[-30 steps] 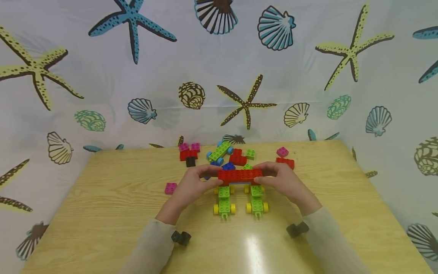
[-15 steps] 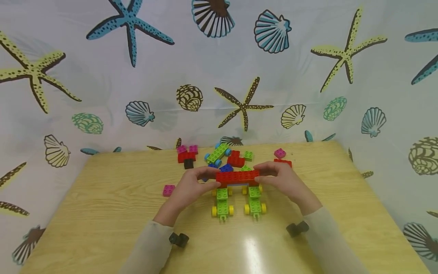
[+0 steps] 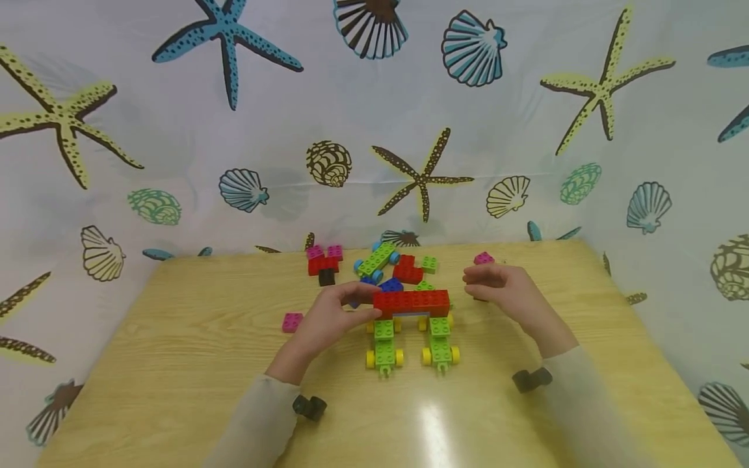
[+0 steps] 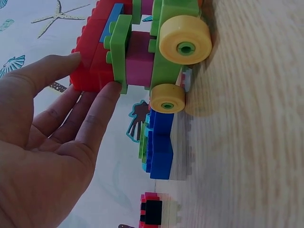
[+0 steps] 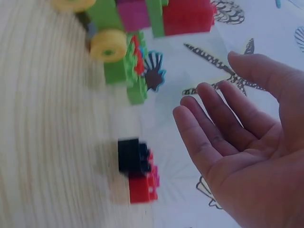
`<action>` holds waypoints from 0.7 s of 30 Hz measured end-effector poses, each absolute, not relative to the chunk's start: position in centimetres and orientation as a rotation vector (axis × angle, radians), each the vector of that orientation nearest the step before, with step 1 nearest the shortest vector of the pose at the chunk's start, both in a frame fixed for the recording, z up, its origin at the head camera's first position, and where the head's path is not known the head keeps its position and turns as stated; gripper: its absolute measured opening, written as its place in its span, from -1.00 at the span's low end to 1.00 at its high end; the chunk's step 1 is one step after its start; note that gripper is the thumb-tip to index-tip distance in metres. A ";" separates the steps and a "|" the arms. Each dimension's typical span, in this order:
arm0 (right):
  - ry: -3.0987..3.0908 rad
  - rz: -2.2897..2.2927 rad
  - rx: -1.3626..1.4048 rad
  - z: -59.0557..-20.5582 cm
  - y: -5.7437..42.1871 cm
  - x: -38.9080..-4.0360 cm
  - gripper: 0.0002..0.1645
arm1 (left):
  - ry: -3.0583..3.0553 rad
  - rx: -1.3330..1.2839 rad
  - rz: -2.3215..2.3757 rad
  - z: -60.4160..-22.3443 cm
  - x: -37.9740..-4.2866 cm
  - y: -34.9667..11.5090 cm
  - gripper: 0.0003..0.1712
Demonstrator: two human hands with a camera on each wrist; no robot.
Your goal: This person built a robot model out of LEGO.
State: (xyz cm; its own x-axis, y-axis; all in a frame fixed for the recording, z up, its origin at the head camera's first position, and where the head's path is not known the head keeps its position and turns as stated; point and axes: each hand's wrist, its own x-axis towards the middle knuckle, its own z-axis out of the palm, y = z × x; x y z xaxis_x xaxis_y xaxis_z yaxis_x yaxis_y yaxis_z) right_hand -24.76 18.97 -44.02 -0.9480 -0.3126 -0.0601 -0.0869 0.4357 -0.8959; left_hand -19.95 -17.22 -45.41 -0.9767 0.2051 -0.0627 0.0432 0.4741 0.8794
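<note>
A row of red building bricks spans two green wheeled bases with yellow wheels, standing side by side on the table. Pink bricks and a blue piece show beneath the red row in the left wrist view. My left hand holds the row's left end, thumb on the near side and fingers at the far side and lower edge. To the right of the build, my right hand is apart from it, fingers loosely bent and nothing between them, partly hiding bricks behind it.
Behind the build lie a green base with blue wheels, blue bricks, red bricks and a green brick. A black brick sits back left, a pink brick left of my hand, another pink brick back right.
My right hand has let go of the red row's right end and moved off to the right. The left hand keeps its hold, and the build stands in the same place.
</note>
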 end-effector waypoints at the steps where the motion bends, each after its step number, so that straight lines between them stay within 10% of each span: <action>1: 2.492 -1.504 -0.350 -43.9 19.3 -24.9 -0.47 | 2.557 0.219 1.519 -45.4 -19.9 -17.2 -0.53; 21: 2.626 -1.228 -0.266 -44.4 24.0 -27.8 -0.41 | 2.502 0.248 1.577 -45.1 -19.7 -16.4 -0.53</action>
